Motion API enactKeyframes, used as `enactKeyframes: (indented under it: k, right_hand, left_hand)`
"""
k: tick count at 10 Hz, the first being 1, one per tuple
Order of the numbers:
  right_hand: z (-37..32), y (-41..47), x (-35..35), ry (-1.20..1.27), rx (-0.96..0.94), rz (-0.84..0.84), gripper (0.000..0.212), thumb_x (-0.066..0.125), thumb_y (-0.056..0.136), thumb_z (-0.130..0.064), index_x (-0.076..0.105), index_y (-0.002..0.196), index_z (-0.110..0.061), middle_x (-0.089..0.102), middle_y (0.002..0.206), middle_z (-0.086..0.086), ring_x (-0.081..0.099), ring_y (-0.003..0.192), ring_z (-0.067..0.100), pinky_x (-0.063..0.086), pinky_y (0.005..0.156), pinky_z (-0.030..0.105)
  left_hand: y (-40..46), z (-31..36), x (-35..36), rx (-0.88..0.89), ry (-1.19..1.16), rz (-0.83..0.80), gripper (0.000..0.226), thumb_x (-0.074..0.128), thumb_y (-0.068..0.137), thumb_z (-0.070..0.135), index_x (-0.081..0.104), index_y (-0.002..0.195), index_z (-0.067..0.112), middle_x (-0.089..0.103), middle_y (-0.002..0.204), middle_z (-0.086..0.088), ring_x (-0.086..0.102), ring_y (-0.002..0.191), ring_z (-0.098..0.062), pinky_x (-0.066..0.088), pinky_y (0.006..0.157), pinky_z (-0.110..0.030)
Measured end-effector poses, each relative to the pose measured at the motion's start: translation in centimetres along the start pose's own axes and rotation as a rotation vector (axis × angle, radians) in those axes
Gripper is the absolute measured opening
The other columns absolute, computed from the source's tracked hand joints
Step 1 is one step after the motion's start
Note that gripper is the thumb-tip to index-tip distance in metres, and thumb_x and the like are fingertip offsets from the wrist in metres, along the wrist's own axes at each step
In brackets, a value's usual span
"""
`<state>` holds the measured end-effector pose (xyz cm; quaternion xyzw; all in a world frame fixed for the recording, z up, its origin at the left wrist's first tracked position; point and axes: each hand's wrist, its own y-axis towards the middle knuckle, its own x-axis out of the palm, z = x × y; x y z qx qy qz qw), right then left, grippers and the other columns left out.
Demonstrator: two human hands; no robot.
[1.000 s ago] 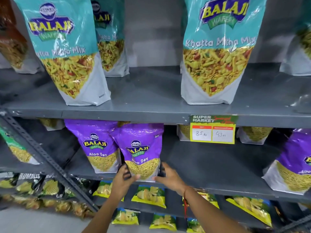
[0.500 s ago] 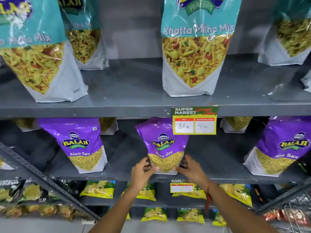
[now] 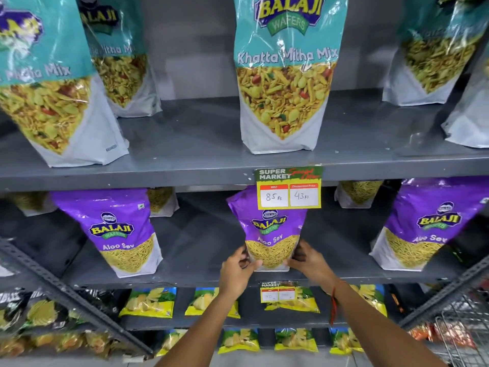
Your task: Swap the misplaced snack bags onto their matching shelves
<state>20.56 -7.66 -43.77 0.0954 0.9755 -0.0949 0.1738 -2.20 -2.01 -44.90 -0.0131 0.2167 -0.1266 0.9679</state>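
A purple Aloo Sev bag [image 3: 268, 229] stands upright on the middle grey shelf [image 3: 201, 263], under the price tag. My left hand [image 3: 236, 271] grips its lower left corner and my right hand [image 3: 308, 260] grips its lower right corner. Two more purple Aloo Sev bags stand on the same shelf, one to the left [image 3: 116, 229] and one to the right [image 3: 428, 223]. On the upper shelf [image 3: 190, 154] stand teal Khatta Mitha Mix bags: one in the middle [image 3: 285, 75], one at the left [image 3: 45, 83].
A yellow price tag [image 3: 289, 188] hangs from the upper shelf's front edge and covers the held bag's top. Small yellow chip packets [image 3: 150, 301] fill the lower shelves. A slanted metal brace [image 3: 60, 287] crosses the lower left. A wire basket [image 3: 465, 332] sits at the lower right.
Both hands have slid the purple Aloo Sev bag to the right along the middle shelf, away from its left neighbour, to a spot under the price tag. The camera view followed to the right.
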Motion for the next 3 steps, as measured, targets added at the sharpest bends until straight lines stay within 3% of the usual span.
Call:
enactKeyframes:
  k: [1, 2, 3]
  right_hand:
    - [-0.5, -0.6, 0.2, -0.020, -0.007, -0.013, 0.050, 0.082, 0.080, -0.013, 0.052, 0.116, -0.030, 0.072, 0.113, 0.004, 0.071, 0.110, 0.027, 0.055, 0.101, 0.051]
    - [-1.1, -1.8, 0.1, -0.050, -0.016, 0.063, 0.058, 0.085, 0.077, -0.023, 0.047, 0.121, -0.024, 0.068, 0.111, -0.006, 0.070, 0.108, 0.021, 0.060, 0.086, 0.028]
    - [-2.4, -4.0, -0.8, -0.037, -0.135, 0.353, 0.047, 0.078, 0.084, -0.030, 0.056, 0.124, -0.019, 0.067, 0.115, -0.005, 0.068, 0.106, 0.017, 0.051, 0.077, 0.015]
  left_hand:
    - [-0.9, 0.5, 0.0, 0.009, -0.005, -0.007, 0.055, 0.083, 0.070, 0.042, 0.059, 0.120, 0.045, 0.071, 0.103, 0.008, 0.067, 0.087, 0.007, 0.049, 0.069, -0.001]
    - [-2.5, 1.4, -0.5, 0.044, -0.015, 0.033, 0.069, 0.081, 0.076, 0.038, 0.054, 0.138, 0.026, 0.069, 0.112, 0.007, 0.063, 0.084, 0.013, 0.048, 0.069, 0.000]
    - [-4.3, 2.9, -1.9, 0.176, 0.021, 0.223, 0.054, 0.074, 0.079, 0.047, 0.063, 0.129, 0.029, 0.075, 0.105, 0.013, 0.067, 0.083, 0.011, 0.052, 0.071, -0.006]
